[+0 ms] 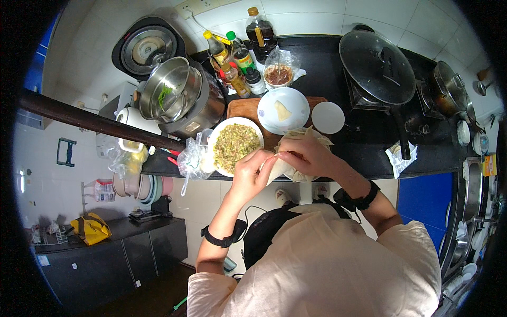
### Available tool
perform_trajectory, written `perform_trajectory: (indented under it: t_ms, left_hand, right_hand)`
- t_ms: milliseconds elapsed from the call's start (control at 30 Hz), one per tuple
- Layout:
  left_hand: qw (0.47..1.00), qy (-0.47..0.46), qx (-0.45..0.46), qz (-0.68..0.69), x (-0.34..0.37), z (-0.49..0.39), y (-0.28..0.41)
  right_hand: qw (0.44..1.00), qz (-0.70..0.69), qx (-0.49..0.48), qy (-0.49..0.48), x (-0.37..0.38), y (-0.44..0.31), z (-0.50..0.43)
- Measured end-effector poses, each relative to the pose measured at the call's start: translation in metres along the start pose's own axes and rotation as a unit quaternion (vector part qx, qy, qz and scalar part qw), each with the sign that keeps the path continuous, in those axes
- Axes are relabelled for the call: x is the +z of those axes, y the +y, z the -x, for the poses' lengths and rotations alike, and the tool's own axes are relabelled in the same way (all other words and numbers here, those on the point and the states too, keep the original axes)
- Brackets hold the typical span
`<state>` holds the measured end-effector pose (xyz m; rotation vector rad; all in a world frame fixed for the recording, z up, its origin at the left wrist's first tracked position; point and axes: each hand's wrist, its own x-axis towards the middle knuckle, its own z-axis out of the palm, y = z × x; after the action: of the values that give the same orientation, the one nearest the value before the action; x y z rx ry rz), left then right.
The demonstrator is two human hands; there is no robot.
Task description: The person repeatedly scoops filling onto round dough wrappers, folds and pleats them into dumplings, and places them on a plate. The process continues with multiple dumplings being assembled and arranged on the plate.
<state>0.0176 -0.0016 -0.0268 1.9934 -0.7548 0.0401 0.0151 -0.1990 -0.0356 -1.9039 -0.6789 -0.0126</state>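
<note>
My left hand (253,171) and my right hand (307,152) meet at the fingertips over the counter's front edge. Both pinch a pale, thin dough wrapper (278,168), which hangs between them. Under my right hand is a bowl lined with more dough wrappers (324,139), partly hidden by the hand. Left of it stands a white bowl of minced filling (237,142) with green bits, close to my left fingers. Farther back, a white plate (284,127) holds one folded piece of dough (282,111). A small white dish (328,118) lies to its right.
A wooden cutting board (239,107) sits beneath the plate. Behind stand sauce bottles (240,53) and a tub of brown paste (278,75). At left is an open cooker with a steel pot (166,89); at right, a lidded wok (376,67) rests on the stove, handle forward.
</note>
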Motion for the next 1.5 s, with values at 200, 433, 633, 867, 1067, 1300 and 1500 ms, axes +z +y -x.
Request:
perform_trajectory:
  t_ms: [200, 433, 633, 867, 1067, 1300, 1500]
  left_hand:
    - [0.949, 0.062, -0.169, 0.259, 0.0, -0.001, 0.001]
    - [0.994, 0.097, -0.028, 0.037, 0.008, -0.001, -0.002]
    - [0.981, 0.081, -0.093, 0.151, 0.024, 0.002, -0.002]
    - [0.986, 0.061, -0.117, 0.099, 0.04, 0.003, 0.001]
    - [0.988, 0.003, -0.136, 0.079, 0.053, -0.003, 0.023]
    - [0.993, -0.037, -0.112, 0.026, 0.071, -0.003, 0.048]
    - [0.997, 0.008, -0.061, 0.036, 0.09, -0.003, 0.05]
  right_hand:
    - [0.987, -0.021, 0.018, 0.161, 0.006, 0.004, 0.009]
    - [0.979, -0.01, -0.003, 0.205, 0.01, 0.004, 0.017]
    - [0.977, -0.041, 0.021, 0.208, 0.008, 0.003, 0.028]
    - [0.988, -0.02, 0.009, 0.155, 0.0, 0.005, 0.047]
    - [0.994, 0.045, -0.06, 0.073, -0.019, 0.006, 0.06]
    - [0.997, 0.046, -0.03, 0.055, -0.038, 0.005, 0.073]
    - [1.0, 0.014, 0.002, 0.027, -0.059, 0.011, 0.083]
